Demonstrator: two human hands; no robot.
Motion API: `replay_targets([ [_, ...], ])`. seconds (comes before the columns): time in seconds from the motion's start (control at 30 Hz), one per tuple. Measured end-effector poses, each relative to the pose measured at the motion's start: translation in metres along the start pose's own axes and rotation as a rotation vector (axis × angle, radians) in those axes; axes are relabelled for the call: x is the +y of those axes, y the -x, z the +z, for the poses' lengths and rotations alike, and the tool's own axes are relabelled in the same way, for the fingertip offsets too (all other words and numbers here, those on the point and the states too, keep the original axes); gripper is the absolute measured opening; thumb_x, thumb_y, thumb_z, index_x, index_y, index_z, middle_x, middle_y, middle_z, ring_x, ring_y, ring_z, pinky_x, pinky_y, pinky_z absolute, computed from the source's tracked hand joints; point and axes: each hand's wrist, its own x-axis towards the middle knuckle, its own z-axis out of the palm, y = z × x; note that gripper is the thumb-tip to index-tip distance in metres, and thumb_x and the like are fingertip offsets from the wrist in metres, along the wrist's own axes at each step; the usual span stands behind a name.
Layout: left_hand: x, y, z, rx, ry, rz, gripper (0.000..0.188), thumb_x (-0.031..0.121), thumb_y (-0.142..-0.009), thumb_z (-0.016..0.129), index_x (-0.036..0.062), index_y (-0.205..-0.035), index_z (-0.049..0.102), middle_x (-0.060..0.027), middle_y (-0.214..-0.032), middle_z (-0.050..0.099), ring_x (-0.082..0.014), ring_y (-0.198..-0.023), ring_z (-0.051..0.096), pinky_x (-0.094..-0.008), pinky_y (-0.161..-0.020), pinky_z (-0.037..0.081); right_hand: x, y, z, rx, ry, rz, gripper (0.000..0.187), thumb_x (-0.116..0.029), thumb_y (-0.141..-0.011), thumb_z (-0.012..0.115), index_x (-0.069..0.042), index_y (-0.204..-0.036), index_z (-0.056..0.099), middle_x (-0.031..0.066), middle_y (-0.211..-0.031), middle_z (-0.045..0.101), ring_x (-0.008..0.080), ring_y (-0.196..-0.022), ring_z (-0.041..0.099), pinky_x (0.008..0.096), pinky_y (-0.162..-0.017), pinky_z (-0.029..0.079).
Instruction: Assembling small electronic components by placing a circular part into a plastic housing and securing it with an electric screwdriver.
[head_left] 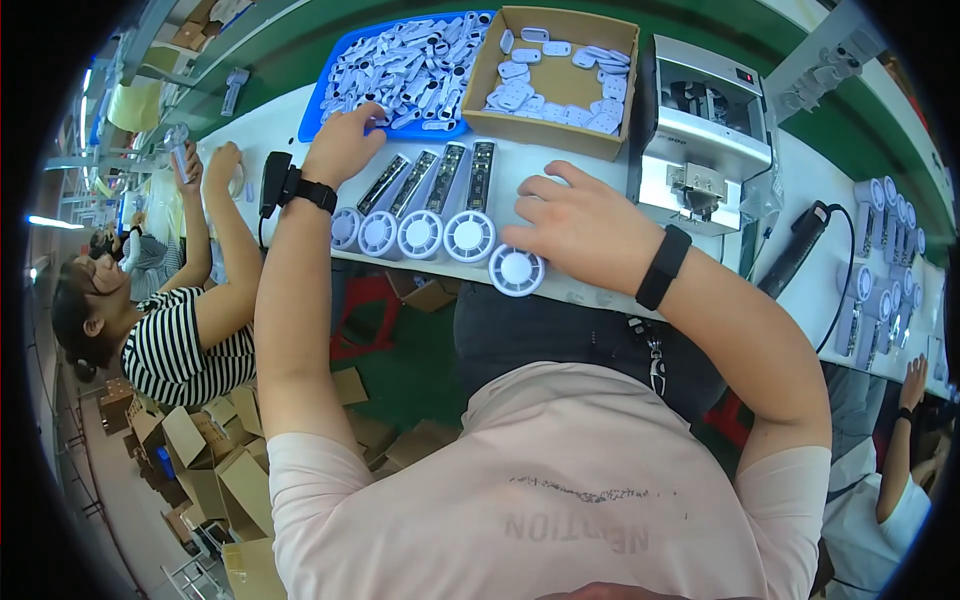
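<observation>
My left hand point(345, 147) reaches to the near edge of a blue tray point(312, 118) heaped with small white plastic casing parts point(410, 65). Its fingers are bent together among the parts; what is between them is too small to make out. Beside the table's near edge, my right hand point(580, 222) grips a white handheld fan point(517, 271) with a round slotted head; the hand hides most of its handle. Left of it, several similar handheld fans point(470, 237) lie in a row, heads toward me, their handles open with circuit boards point(481, 172) showing.
Behind my right hand is a cardboard box point(548, 133) of white oval parts. A silver-and-black bench machine point(700, 140) stands right of it. Further right lie a black corded tool point(795, 250) and more fans point(880, 230). Co-workers point(190, 335) sit on both sides.
</observation>
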Motion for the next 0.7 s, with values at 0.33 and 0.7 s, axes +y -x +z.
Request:
replay_targets([
  [0.33,0.011,-0.030,0.005,-0.016,-0.174,-0.330,0.033,0.031,-0.094,0.069,0.0117,-0.120,0.074,-0.0202,-0.108,0.077,-0.0406,-0.104,0.073,-0.0513,-0.090,0.057,-0.050,0.090,-0.049,0.098,-0.212,0.427,0.041,-0.016,-0.081,0.082,-0.011,-0.119,0.067,0.0105,-0.098,0.061,0.0327,-0.088,0.065,0.0436,-0.077,0.052],
  [0.7,0.124,0.074,-0.046,0.179,0.799,0.020,0.033,0.004,-0.100,0.064,0.0011,-0.133,0.067,-0.0062,-0.116,0.072,-0.0167,-0.100,0.067,-0.0273,-0.088,0.053,-0.026,0.155,-0.019,0.358,-0.170,0.633,0.046,-0.020,-0.082,0.084,-0.007,-0.124,0.068,0.0106,-0.109,0.065,0.0345,-0.093,0.065,0.0451,-0.079,0.053],
])
